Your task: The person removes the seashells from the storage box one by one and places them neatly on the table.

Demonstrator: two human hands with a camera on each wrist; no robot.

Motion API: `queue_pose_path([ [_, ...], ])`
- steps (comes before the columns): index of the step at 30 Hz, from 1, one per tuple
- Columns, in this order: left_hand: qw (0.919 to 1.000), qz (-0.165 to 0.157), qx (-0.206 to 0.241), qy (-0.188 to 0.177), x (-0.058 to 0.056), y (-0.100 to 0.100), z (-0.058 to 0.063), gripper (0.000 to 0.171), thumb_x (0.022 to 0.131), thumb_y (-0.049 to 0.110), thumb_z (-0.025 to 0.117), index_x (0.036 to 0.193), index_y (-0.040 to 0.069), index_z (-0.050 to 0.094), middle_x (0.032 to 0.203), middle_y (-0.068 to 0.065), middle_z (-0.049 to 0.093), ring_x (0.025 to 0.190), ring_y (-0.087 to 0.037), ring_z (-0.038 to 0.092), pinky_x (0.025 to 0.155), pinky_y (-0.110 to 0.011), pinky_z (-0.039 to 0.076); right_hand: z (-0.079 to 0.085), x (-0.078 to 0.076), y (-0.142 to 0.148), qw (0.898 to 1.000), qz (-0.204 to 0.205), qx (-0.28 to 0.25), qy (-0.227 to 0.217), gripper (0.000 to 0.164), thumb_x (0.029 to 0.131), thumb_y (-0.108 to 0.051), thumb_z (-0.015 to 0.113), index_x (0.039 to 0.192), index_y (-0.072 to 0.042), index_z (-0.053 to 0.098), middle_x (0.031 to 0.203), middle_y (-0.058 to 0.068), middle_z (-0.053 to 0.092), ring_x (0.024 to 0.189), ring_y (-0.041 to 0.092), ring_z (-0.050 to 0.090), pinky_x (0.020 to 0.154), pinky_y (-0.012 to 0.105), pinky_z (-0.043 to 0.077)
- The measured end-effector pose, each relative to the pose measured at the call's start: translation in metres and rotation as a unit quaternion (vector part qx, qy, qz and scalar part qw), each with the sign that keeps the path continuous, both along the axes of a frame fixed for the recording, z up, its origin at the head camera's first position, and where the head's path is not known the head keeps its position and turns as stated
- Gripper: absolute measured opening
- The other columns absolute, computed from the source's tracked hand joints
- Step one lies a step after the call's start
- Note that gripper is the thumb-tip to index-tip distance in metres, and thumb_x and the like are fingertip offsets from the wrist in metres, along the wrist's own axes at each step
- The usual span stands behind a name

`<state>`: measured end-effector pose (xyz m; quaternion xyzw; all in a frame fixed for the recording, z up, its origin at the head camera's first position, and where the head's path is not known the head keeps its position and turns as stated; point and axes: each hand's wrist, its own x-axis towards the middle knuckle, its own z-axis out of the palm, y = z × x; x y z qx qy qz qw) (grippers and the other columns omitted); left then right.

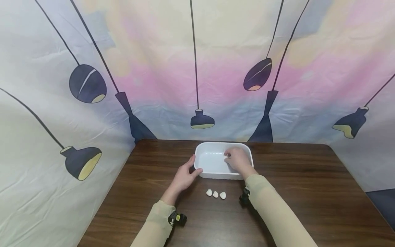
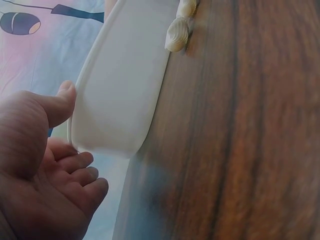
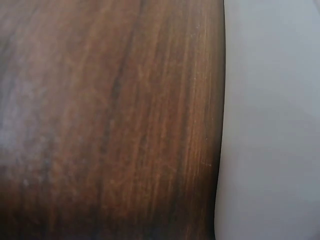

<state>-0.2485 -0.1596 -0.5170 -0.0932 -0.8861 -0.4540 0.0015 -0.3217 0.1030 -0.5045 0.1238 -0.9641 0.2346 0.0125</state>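
A white rectangular tray (image 1: 213, 176) sits near the table's far edge. My left hand (image 1: 183, 176) grips its near left corner, thumb on the rim and fingers at the side. The left wrist view shows that hand (image 2: 47, 165) and the tray's outer wall (image 2: 120, 85). Inside the tray, at its right half, my right hand (image 1: 239, 160) pinches a small white shell (image 1: 227, 156), mostly hidden by the fingertips. Three small ribbed shells stand in a row before the tray: a left one (image 1: 209, 192), a middle one (image 1: 215, 194) and a right one (image 1: 223, 195).
The dark brown wooden table (image 1: 296, 192) stretches out on both sides of the tray. Close behind it hangs a cloth (image 1: 160, 55) printed with lamps. In the right wrist view only the table top (image 3: 110, 120) and the tray's wall (image 3: 270, 120) appear.
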Motion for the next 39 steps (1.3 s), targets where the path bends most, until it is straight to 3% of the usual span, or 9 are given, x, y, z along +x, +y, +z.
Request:
queue_pose_path([
  [12,1.0,0.002,-0.002,0.001,-0.0008,-0.0004,-0.0016,0.074,0.105,0.027,0.071,0.164,-0.002,0.036,0.169,-0.02,0.034,0.157,-0.038,0.033,0.126,-0.057,0.029,0.0007,0.001,-0.0009,1.0,0.005,0.012,-0.015,0.026,0.098,-0.014,0.078,0.123,-0.006,0.08,0.123,0.011,0.076,0.123,0.032,0.067,0.109,0.048,0.052],
  [33,1.0,0.002,0.005,-0.003,-0.0003,0.0003,0.0009,0.074,0.105,0.027,0.07,0.164,-0.001,0.036,0.17,-0.019,0.034,0.158,-0.037,0.032,0.127,-0.055,0.027,0.0007,-0.0026,0.0004,1.0,-0.007,-0.001,-0.008,0.019,0.095,-0.014,0.082,0.113,-0.009,0.08,0.11,0.007,0.076,0.106,0.026,0.068,0.097,0.045,0.056],
  [39,1.0,0.001,0.003,-0.002,-0.0001,-0.0001,-0.0004,0.074,0.105,0.028,0.071,0.164,-0.001,0.036,0.17,-0.02,0.034,0.158,-0.038,0.032,0.127,-0.056,0.028,-0.0008,-0.0041,-0.0003,1.0,-0.001,0.001,-0.007,0.019,0.093,-0.015,0.083,0.111,-0.009,0.081,0.095,0.003,0.071,0.09,0.022,0.063,0.087,0.042,0.055],
])
